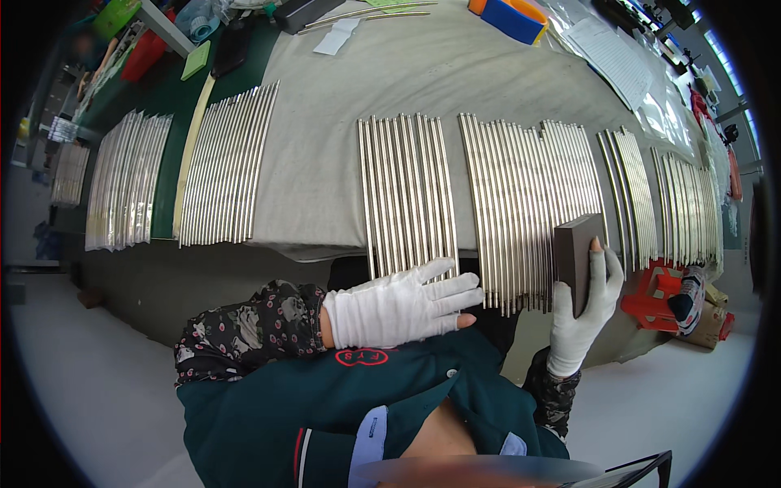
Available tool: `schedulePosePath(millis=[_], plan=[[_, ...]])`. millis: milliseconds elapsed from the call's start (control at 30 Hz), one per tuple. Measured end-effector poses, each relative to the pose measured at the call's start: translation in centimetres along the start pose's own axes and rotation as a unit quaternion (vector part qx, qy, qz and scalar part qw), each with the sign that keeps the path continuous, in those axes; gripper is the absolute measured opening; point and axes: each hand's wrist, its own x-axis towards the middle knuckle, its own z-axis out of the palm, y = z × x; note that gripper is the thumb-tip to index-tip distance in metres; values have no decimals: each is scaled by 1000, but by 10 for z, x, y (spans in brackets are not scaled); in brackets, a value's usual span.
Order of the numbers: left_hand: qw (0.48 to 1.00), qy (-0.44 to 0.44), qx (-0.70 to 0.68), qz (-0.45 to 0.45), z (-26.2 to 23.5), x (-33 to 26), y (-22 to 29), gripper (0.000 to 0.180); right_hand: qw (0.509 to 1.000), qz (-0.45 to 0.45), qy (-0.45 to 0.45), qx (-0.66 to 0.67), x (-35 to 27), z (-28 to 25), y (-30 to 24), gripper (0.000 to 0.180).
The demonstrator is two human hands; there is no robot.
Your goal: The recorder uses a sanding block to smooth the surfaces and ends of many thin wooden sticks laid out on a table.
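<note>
My right hand (587,305), in a white glove with a bare fingertip showing, grips a dark brown rectangular block (579,256). The block stands at the near right end of a wide row of shiny metal rods (521,187). My left hand (404,305), gloved in white too, lies with its fingers stretched out to the right. It rests at the near ends of a narrower row of metal rods (407,179), whose tips it partly covers. Both rows reach past the table's near edge.
More metal rods (228,171) lie to the left, beside plastic-wrapped rods (130,179). Further rows of rods (687,207) are on the right. A blue and orange tape roll (512,18) and paper sheets (608,57) sit at the back. A red stool (651,297) stands beyond the table's right.
</note>
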Motion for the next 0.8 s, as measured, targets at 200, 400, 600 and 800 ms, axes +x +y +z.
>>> schedulePosePath(millis=[200,400,600,800], plan=[[1000,-29,-1,1,0,5,1,24,1000,-10,1,10,1,-1,0,67],[998,-57,-17,-15,-45,9,-23,59,998,-43,-39,-26,-4,1,-16,75],[919,54,168,-352,-59,11,-130,47,985,-136,-109,-21,-18,12,-57,111],[910,31,151,-385,-42,16,-158,44,981,-164,-107,-12,-18,28,-69,102]])
